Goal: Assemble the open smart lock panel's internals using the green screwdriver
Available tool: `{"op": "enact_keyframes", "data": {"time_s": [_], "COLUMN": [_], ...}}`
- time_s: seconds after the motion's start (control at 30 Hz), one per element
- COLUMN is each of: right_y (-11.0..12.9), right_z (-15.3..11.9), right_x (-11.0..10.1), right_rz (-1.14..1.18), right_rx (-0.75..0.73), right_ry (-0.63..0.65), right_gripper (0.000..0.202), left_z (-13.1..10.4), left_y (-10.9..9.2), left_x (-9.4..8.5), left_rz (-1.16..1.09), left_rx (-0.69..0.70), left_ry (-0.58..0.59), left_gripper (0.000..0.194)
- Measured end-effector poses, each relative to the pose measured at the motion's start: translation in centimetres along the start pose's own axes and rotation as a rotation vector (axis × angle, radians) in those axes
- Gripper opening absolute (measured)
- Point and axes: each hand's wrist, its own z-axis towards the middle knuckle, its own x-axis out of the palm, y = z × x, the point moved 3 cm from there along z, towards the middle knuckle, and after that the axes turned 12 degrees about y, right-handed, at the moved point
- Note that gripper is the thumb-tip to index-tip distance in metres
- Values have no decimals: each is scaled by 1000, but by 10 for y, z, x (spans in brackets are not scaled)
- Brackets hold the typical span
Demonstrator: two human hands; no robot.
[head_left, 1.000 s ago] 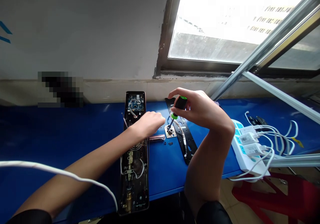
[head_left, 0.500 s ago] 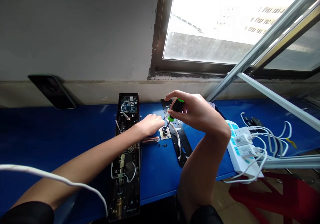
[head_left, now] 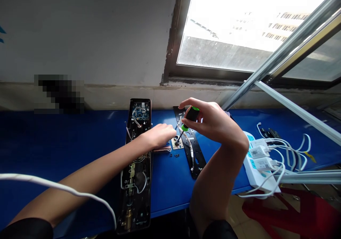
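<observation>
Gripping the black-and-green screwdriver (head_left: 191, 114), the right hand (head_left: 210, 120) arches over the blue table (head_left: 167, 189) with thumb and fingers wrapped about the handle. The shaft slants down and to the left, and its tip reaches the round dark part on a small pale plate (head_left: 180, 146). That plate lies on the table between the left hand (head_left: 163, 134) and a long black perforated panel (head_left: 197, 155), close beside both. The left hand is curled at the plate's left side — whether its fingers clamp anything cannot be told from this angle.

Under the left forearm stretches a long black housing (head_left: 145, 207), its inner parts exposed, with a blue circuit board (head_left: 141, 114) at the far end. A shiny reddish tube (head_left: 162, 149) pokes out from the housing's right side, and a few small dark screws (head_left: 177, 155) lie just below the plate. A white-wrapped cable (head_left: 190, 145) runs along the panel. Farther right sits a white power strip (head_left: 262, 180) — adapters plugged in, white cords looping away.
</observation>
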Motion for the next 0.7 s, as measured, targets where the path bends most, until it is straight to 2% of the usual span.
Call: {"op": "enact_keyframes", "data": {"time_s": [0.1,0.17,0.3,0.37,0.47,0.53,0.63,0.7], "right_y": [1,4,16,27,45,57,72,79], "right_z": [2,3,5,7,14,20,30,37], "right_x": [2,2,4,6,12,18,29,36], "right_rz": [-12,4,92,137,188,213,225,204], "right_rx": [-12,-60,-201,-259,-330,-371,-419,-450], "right_ry": [-12,-18,-78,-152,-306,-393,-448,-443], "right_gripper": [30,29,31,34,39,38,33,32], "left_z": [-23,-46,-99,-121,-144,-153,-159,-159], "left_y": [3,9,37,54,76,86,94,96], "left_x": [-16,-27,-42,-41,-36,-34,-30,-28], "left_rz": [3,-21,-207,-249,-282,-327,-419,-473], "left_rx": [-17,-26,-75,-112,-165,-225,-332,-364], "left_ry": [11,-32,-364,-436,-403,-338,-266,-274], "left_gripper": [19,23,22,23,24,25,28,29]}}
